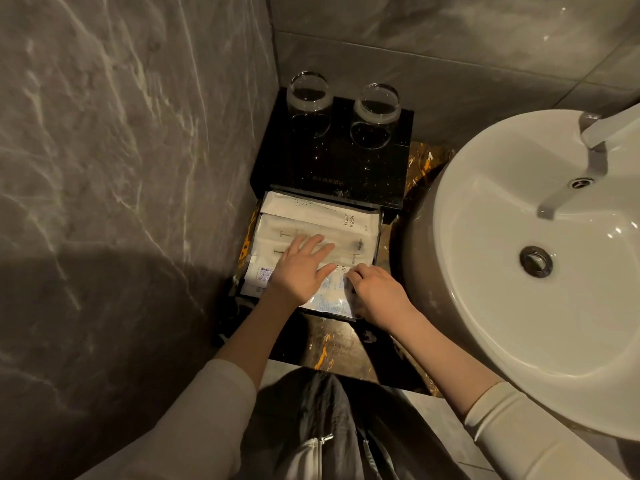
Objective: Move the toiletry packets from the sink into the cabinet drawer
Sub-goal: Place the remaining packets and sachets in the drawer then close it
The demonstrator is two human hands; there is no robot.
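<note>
The black drawer stands pulled out from a small black cabinet on the counter. Several white toiletry packets lie flat inside it, one printed TOOTH BRUSH. My left hand rests flat on the packets with straight fingers. My right hand has its fingers curled at the edge of a clear packet with blue print at the drawer's front. The white sink to the right holds no packets in its visible bowl.
Two clear glasses stand on top of the cabinet. Grey marble walls close in on the left and behind. A chrome faucet reaches over the basin. The dark veined counter shows in front of the drawer.
</note>
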